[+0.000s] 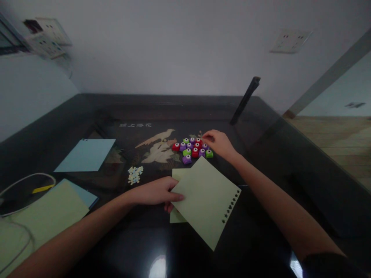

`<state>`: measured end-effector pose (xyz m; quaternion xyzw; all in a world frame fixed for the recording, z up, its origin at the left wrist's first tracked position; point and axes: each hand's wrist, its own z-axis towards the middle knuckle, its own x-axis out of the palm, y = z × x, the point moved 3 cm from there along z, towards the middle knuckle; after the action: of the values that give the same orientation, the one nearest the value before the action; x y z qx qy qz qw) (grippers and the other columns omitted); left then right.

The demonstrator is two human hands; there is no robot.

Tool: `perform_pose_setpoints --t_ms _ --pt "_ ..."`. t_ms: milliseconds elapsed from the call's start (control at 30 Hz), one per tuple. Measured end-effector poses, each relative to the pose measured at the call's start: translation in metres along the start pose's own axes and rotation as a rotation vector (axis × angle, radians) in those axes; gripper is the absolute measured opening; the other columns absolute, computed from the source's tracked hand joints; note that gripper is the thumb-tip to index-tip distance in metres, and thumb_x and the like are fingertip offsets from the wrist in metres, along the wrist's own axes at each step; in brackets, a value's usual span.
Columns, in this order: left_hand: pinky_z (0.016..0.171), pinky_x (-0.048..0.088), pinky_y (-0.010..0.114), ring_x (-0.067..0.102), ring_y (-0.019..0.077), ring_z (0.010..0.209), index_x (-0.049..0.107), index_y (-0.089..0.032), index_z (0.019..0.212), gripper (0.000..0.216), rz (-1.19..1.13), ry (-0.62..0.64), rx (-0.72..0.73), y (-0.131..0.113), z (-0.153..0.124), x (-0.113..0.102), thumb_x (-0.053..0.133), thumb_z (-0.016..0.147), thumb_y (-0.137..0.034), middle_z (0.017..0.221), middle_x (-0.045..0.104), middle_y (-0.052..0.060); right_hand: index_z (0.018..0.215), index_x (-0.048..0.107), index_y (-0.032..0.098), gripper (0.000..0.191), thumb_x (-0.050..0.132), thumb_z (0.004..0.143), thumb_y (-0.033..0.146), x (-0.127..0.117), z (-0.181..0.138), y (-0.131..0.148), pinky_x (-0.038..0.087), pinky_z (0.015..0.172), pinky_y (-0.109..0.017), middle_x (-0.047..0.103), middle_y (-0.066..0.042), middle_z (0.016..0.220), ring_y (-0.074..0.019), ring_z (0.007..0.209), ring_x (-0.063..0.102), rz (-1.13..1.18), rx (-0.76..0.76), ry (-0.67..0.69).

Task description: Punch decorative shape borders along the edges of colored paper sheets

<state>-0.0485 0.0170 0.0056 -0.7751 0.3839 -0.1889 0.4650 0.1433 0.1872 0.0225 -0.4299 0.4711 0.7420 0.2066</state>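
Observation:
My left hand (pixel 161 192) grips a pale green sheet of paper (pixel 207 200) with the thumb on top. The sheet is tilted, and a row of small star and heart holes runs along its right edge. Beneath it, a second pale green piece (pixel 177 217) shows in part. Just beyond the sheet stands a cluster of several small paper punches (pixel 189 146) in red, purple and green, each with a white, eye-like top. My right hand (pixel 218 143) is at the back right of this cluster, thumb and finger closed around a punch that the fingers partly hide.
Small paper cut-outs (pixel 135 175) lie in a heap left of the punches. Farther left are a light blue sheet (pixel 87 155), green sheets (pixel 49 212) and a white cable (pixel 31 175). A black upright bar (pixel 245 99) rises from the dark glossy table (pixel 139 247) at the back right.

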Motion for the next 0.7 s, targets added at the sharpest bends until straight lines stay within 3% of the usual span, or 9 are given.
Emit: perform_pose_setpoints --t_ms 367,700 --pt "0.051 0.044 0.022 0.052 0.0099 0.051 0.059 -0.014 0.079 0.032 0.066 -0.031 0.012 0.003 0.000 -0.006 0.056 0.087 -0.045 0.060 0.056 -0.002 0.095 0.077 0.018 0.027 0.062 0.086 0.039 0.019 0.032 -0.002 0.049 0.077 -0.035 0.074 -0.014 0.101 -0.0271 0.093 0.067 -0.146 0.109 0.177" --pt "0.050 0.042 0.022 0.051 0.0095 0.050 0.060 -0.013 0.077 0.032 0.092 -0.073 0.029 -0.002 0.001 -0.009 0.056 0.087 -0.044 0.059 0.055 -0.002 0.095 0.076 0.015 0.019 0.065 0.083 0.026 0.016 0.037 -0.005 0.048 0.082 -0.037 0.074 -0.013 0.097 -0.0257 0.092 0.066 -0.029 0.074 0.104"
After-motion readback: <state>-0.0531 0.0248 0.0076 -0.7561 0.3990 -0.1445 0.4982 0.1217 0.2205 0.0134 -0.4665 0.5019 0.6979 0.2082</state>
